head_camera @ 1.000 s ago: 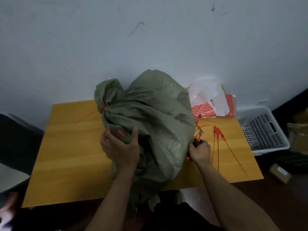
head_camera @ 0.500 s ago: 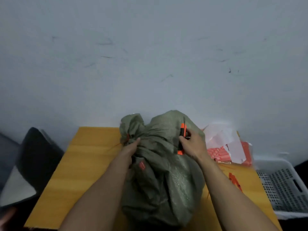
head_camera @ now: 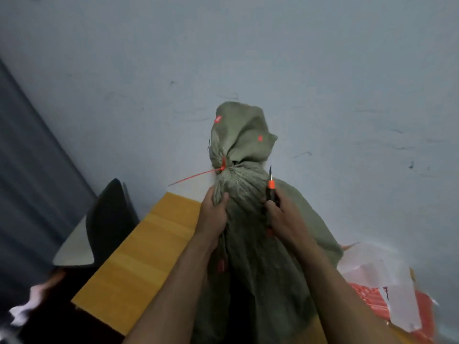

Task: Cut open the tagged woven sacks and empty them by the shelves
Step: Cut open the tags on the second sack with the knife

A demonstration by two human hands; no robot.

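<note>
Against the grey wall (head_camera: 323, 70), a green woven sack (head_camera: 260, 269) stands upright on the yellow table (head_camera: 139, 256), with 2 hands at its neck.

The sack fills the middle of the view, its bunched top rising in front of the wall. A black chair (head_camera: 109, 219) sits left of the table, and a pile of red packets and white papers (head_camera: 387, 294) lies at the sack's right. The left hand (head_camera: 213, 217) curls its fingers and thumb round the gathered neck. The right hand (head_camera: 285, 219) rests against the neck's right side, fingers curled round the handle of an orange-and-black knife (head_camera: 271, 187) whose blade points up. An orange tie (head_camera: 223, 167) cinches the neck just above the left hand, its thin tail sticking out leftward.
</note>
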